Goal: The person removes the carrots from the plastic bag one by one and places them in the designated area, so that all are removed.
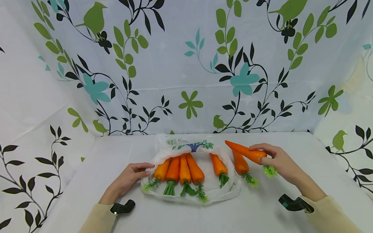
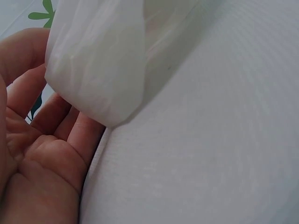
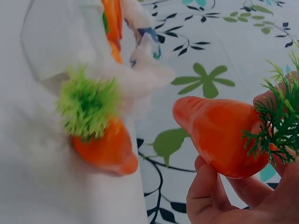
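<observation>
Raised over the right side of the table, my right hand (image 1: 282, 164) grips an orange toy carrot (image 1: 243, 151) by its thick end. Its tip points up and left, toward the bag. In the right wrist view, fingers and thumb curl round this carrot (image 3: 224, 135), beside its green leaves. My left hand (image 1: 131, 178) pinches the left edge of a white plastic bag (image 1: 219, 193); the left wrist view shows the thin film of the bag (image 2: 98, 60) at the fingers. Several carrots (image 1: 174, 169) lie in the bag's mouth, leafy ends toward me, their tips hidden under the film.
Another carrot (image 1: 241, 166) lies on the table just right of the bag, partly behind the held one. A white cloth covers the table (image 1: 191, 224). Behind it hangs a patterned curtain (image 1: 172, 79) with leaves and birds.
</observation>
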Demonstrator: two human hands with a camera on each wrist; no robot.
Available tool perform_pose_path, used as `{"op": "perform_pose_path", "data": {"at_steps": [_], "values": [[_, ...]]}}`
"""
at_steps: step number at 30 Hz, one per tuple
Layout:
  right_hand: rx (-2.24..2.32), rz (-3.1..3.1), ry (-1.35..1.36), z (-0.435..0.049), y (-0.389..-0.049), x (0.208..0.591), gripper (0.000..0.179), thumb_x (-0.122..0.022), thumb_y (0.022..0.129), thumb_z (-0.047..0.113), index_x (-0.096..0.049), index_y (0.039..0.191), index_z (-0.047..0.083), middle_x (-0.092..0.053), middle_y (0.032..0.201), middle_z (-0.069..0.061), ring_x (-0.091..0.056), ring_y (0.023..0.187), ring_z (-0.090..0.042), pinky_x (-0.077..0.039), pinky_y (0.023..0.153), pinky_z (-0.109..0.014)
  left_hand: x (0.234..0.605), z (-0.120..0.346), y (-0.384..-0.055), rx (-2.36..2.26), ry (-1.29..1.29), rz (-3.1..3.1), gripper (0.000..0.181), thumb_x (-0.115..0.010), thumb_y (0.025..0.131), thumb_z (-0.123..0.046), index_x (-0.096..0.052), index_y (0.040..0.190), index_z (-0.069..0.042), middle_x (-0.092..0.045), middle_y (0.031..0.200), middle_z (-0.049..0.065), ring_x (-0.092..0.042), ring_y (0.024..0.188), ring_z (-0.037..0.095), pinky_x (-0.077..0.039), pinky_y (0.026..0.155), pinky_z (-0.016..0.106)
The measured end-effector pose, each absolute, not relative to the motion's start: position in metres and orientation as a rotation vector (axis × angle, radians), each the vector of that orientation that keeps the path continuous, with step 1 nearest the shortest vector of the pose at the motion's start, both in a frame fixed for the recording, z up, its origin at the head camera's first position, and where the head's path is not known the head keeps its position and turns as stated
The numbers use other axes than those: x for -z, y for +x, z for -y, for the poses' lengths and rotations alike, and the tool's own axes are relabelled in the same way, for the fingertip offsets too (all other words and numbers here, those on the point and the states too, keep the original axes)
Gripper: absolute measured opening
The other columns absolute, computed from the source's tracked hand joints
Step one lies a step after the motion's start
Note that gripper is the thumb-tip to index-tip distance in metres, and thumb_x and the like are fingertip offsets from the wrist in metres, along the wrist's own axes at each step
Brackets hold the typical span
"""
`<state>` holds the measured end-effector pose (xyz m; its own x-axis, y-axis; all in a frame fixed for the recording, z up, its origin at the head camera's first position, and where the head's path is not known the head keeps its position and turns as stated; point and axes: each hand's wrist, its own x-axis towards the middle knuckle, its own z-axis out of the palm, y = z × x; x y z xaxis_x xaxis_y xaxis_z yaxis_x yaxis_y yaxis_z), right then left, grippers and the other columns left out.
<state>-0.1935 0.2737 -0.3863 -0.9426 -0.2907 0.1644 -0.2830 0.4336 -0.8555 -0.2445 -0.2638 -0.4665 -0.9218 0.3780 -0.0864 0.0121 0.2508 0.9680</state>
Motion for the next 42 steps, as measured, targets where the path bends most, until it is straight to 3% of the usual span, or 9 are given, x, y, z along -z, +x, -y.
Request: {"op": "perform_pose_path", "data": {"at_steps": [16,23,28,35,42], "values": [[1.445,-2.873,-0.228,-0.298,-0.198,0.419,0.037,-0.057,0.095,0.012,-0.062,0.131,0.004,-0.056,0.125,-0.019,-0.047,0.099,-0.029,-0.045,0.069,-0.029,0.468,0.264,-0.246,-1.700,0.375,-2.251,0.035,-0.068,0.094,-0.018,-0.068,0.127,-0.007,-0.057,0.137,0.009,-0.047,0.118,0.027,-0.045,0.095,0.027],[1.344,-2.918,-0.121,-0.300,-0.200,0.433,0.039,-0.061,0.095,0.016,-0.060,0.133,0.005,-0.052,0.134,-0.021,-0.047,0.109,-0.034,-0.043,0.077,-0.036,0.467,0.264,-0.245,-1.705,0.378,-2.252,0.034,-0.068,0.094,-0.017,-0.068,0.127,-0.007,-0.058,0.136,0.009,-0.048,0.117,0.027,-0.046,0.094,0.027],[1.313,-2.916,-0.113,-0.298,-0.200,0.440,0.041,-0.065,0.093,0.016,-0.061,0.132,0.004,-0.055,0.129,-0.020,-0.048,0.110,-0.036,-0.045,0.079,-0.038,0.467,0.264,-0.245,-1.711,0.372,-2.243,0.035,-0.068,0.094,-0.016,-0.068,0.127,-0.006,-0.058,0.135,0.009,-0.049,0.115,0.026,-0.047,0.093,0.026],[1.274,-2.901,-0.121,-0.293,-0.199,0.446,0.047,-0.071,0.092,0.022,-0.060,0.133,0.005,-0.051,0.137,-0.023,-0.048,0.118,-0.044,-0.046,0.092,-0.057,0.471,0.266,-0.245,-1.712,0.374,-2.240,0.034,-0.068,0.094,-0.016,-0.068,0.127,-0.006,-0.058,0.136,0.009,-0.049,0.116,0.026,-0.047,0.093,0.026],[1.271,-2.889,-0.167,-0.290,-0.198,0.451,0.049,-0.074,0.090,0.027,-0.060,0.133,0.006,-0.050,0.139,-0.024,-0.053,0.118,-0.047,-0.047,0.093,-0.059,0.469,0.265,-0.245,-1.709,0.382,-2.249,0.035,-0.068,0.094,-0.017,-0.068,0.127,-0.006,-0.058,0.135,0.009,-0.048,0.116,0.027,-0.046,0.093,0.026]]}}
